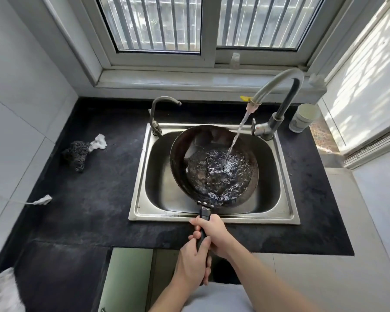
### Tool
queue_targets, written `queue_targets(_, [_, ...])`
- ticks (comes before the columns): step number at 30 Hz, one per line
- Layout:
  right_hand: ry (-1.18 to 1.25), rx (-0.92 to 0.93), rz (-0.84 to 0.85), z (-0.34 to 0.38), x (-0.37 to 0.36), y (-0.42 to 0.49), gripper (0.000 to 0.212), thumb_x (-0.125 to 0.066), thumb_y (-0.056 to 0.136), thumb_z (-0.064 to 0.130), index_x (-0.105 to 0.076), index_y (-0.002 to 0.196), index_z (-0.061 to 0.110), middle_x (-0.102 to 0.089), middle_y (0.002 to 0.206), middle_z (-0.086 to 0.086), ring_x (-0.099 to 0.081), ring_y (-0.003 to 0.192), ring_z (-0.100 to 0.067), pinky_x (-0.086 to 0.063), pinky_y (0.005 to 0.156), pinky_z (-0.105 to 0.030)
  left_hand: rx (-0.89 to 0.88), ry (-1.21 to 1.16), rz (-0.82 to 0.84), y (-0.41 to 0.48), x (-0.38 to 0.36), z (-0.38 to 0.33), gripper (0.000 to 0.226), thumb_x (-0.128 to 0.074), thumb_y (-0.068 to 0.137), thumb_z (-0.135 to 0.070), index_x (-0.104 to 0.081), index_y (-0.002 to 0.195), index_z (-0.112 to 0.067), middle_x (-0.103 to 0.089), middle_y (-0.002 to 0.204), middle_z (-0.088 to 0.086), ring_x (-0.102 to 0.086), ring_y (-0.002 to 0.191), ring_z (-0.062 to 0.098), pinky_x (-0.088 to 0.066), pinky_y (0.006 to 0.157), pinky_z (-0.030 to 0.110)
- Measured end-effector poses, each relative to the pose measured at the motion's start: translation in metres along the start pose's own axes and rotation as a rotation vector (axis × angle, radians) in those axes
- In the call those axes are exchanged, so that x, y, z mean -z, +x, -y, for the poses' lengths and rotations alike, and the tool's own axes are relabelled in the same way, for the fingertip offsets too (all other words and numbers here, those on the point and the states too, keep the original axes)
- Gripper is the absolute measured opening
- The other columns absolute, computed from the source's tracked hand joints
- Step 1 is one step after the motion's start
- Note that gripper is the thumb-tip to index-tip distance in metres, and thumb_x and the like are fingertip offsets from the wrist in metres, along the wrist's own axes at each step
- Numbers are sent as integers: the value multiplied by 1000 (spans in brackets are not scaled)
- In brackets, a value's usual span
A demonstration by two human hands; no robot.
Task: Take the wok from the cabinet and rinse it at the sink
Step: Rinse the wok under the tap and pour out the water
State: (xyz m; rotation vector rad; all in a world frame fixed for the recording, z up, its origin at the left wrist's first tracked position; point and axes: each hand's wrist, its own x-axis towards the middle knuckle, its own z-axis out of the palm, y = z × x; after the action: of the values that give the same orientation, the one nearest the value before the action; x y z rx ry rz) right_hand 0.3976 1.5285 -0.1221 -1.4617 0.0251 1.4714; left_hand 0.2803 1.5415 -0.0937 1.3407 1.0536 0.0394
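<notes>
— Hands?
— Left hand (193, 264) and, just ahead, right hand (213, 233) both curl tightly round the straight black handle (205, 213).
— The wok?
— The dark round metal wok (187, 154) is in the stainless steel sink (287, 199), under water from the curved grey tap (279, 86).

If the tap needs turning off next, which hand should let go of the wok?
Probably the right hand: the tap lever sits at the back right corner of the sink, on that side. The left hand also grips the wok handle and could hold on.
</notes>
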Motion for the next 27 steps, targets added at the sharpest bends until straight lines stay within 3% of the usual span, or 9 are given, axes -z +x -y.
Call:
queue_targets(4, [78,-1,-1,0,0,0,39,-65,93,4,-51,57,9,-44,50,-3,-48,42,-13,-58,69,-35,-17,31,-5,1,2,3,34,-47,100,-28,-56,81,-1,-54,51,3,-48,38,20,-38,35,27])
queue_targets(7, [67,-13,3,2,-4,-1,40,-66,94,7,-52,57,9,-47,49,-5,-50,43,-14,-60,70,-36,-62,122,-7,0,8,6,34,-47,100,-31,-57,76,-10,-56,51,0,-52,40,17,-41,40,32])
queue_targets(12, [11,-4,-94,8,-19,-2,28,-69,93,5,-47,76,6,-49,50,-3,-54,42,-15,-57,54,-34,-171,317,-88,0,13,9,23,-46,100,-32,-56,80,-23,-60,57,-3,-57,47,9,-42,48,21])
queue_targets(18, [-87,33,-93,4,-24,-2,19,-66,95,7,-49,86,5,-54,54,0,-59,49,-15,-54,73,-45,-256,427,-176,-4,17,12,19,-41,101,-32,-57,98,-23,-62,68,-4,-60,60,11,-38,53,16])
queue_targets(21, [-113,76,-49,3,-20,-1,21,-63,96,6,-50,80,7,-53,57,-2,-58,50,-14,-57,78,-46,-175,284,-178,-5,11,12,30,-38,102,-34,-59,85,-21,-63,64,0,-59,58,14,-46,57,32])
queue_targets(23, [-126,110,-9,3,-17,-2,22,-63,95,5,-51,77,7,-52,56,-2,-57,49,-14,-59,80,-46,-75,148,-156,-3,7,9,34,-38,101,-36,-62,90,-15,-63,68,11,-60,60,29,-46,57,42])
queue_targets(25, [-152,158,41,4,-16,-4,24,-63,95,6,-51,74,8,-51,55,-2,-56,48,-15,-60,80,-45,49,-47,-97,-2,6,8,40,-39,102,-40,-60,97,-6,-60,71,22,-54,52,41,-39,44,33])
queue_targets(27, [-172,200,77,6,-16,-6,23,-62,96,6,-51,76,8,-51,56,-2,-57,48,-15,-61,75,-42,203,-347,28,-6,7,2,45,-37,101,-44,-55,89,-5,-47,58,11,-35,32,21,-23,35,18])
